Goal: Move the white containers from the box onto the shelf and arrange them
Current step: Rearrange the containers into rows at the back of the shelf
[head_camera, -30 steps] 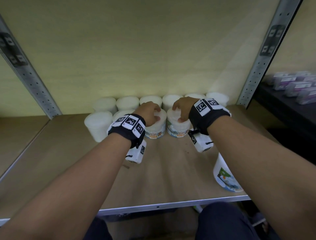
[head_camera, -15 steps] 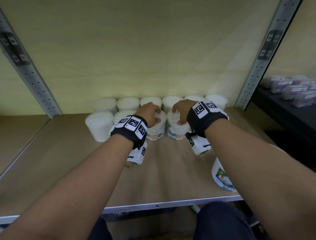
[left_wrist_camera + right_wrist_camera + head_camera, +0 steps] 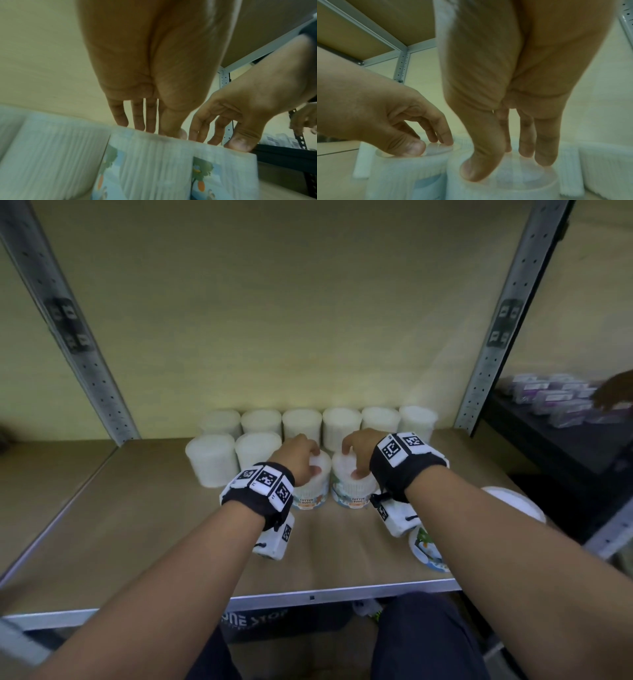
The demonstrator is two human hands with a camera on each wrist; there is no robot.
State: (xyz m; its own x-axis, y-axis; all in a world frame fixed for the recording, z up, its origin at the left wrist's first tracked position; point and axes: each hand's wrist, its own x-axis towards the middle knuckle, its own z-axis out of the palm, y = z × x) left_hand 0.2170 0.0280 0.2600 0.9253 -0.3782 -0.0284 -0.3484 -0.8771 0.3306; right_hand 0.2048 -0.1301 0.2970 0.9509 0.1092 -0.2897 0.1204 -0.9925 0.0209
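Note:
Two white containers with picture labels stand side by side in the second row on the wooden shelf [image 3: 137,525]. My left hand [image 3: 313,462] rests its thumb and fingertips on the lid of the left container [image 3: 310,494]. My right hand [image 3: 354,460] does the same on the right container [image 3: 352,491]. In the left wrist view my left hand [image 3: 154,127] points nearly straight down at the top edge of its container [image 3: 150,162]. The right wrist view shows my right hand [image 3: 505,162] with thumb and fingers on the clear lid [image 3: 522,186]. Neither hand wraps a container's side.
A back row of white containers [image 3: 301,422] lines the wall, with two more [image 3: 210,460] left of my hands. Another labelled container [image 3: 426,546] sits half hidden under my right forearm near the front edge. Metal uprights [image 3: 496,344] flank the bay. Purple packs [image 3: 555,398] lie on a dark shelf to the right.
Both hands stay on the same two lids. The head view has tilted up a little, so everything sits lower in the picture.

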